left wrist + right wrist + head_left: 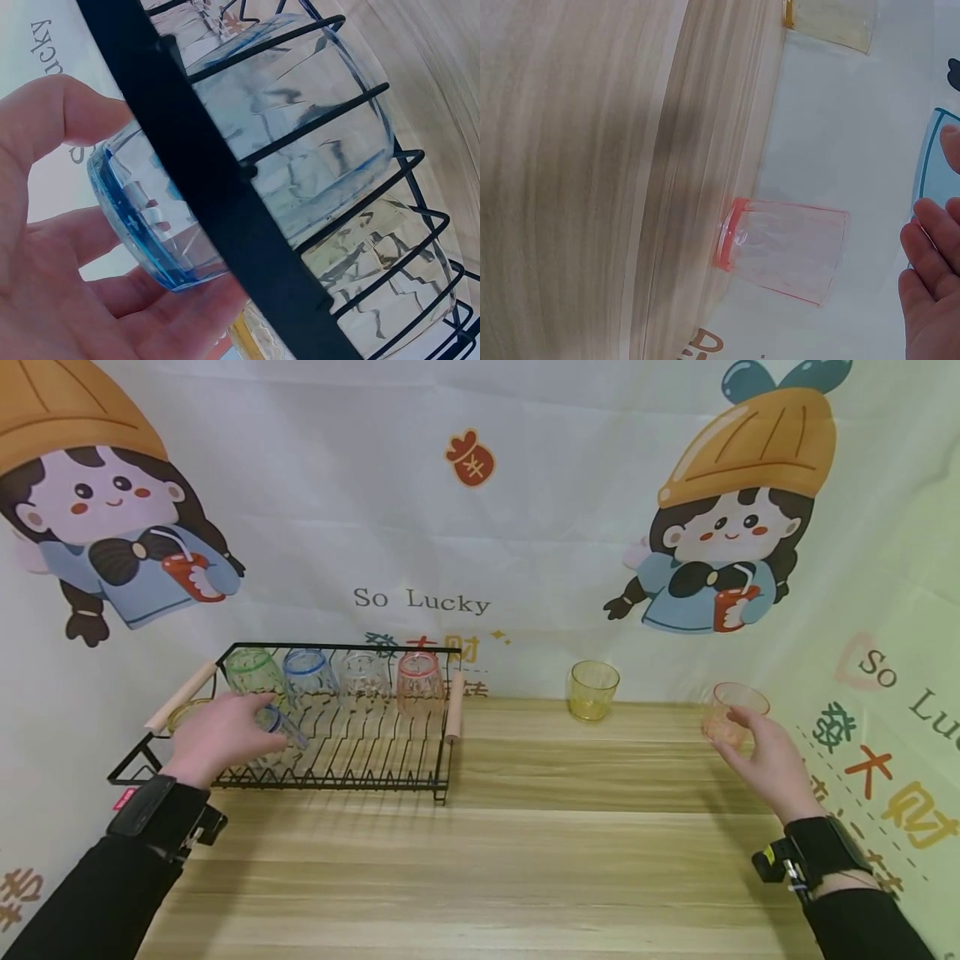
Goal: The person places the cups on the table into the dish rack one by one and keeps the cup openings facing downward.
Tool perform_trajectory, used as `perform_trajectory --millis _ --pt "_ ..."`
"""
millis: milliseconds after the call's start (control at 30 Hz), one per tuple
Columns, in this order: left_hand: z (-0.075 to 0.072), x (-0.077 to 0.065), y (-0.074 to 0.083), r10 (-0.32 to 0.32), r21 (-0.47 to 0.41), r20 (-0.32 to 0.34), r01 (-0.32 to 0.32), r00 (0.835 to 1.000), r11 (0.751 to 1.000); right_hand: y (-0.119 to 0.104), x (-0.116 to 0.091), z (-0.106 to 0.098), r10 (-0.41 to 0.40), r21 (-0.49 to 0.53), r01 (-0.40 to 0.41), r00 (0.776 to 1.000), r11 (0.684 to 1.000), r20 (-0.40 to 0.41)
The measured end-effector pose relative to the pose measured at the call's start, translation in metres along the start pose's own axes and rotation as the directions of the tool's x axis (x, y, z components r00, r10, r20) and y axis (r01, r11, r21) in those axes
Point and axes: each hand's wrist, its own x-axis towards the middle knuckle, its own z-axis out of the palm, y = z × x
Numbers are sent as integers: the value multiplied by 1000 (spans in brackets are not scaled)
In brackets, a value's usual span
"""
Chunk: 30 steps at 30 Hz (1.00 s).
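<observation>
At the rack's left front, my left hand [225,737] holds a blue-tinted glass [281,727], its thumb and fingers around the blue base. In the left wrist view, this glass [142,225] leans among the black wires, partly hidden by a thick bar. My right hand [765,760] is beside a pink glass [738,697] standing on the table at the right. The right wrist view shows a gap between the fingers [930,232] and that pink glass [787,251]; they hold nothing.
The black wire rack [375,785] has wooden handles. Along its back row stand green [255,670], blue [309,672], clear [363,672] and red [420,677] glasses. A yellow glass [183,714] is partly behind my left hand. Another yellow glass [593,691] stands near the cloth backdrop.
</observation>
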Motion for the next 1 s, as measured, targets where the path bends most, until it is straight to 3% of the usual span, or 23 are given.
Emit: perform_trajectory --millis 600,1000 --pt "-4 4 -4 5 -39 87 -2 996 999 19 18 -4 1 -58 -1 1000 998 7" --pt "-1 6 -1 54 -55 61 -51 997 997 24 26 -7 57 -93 -54 998 994 33"
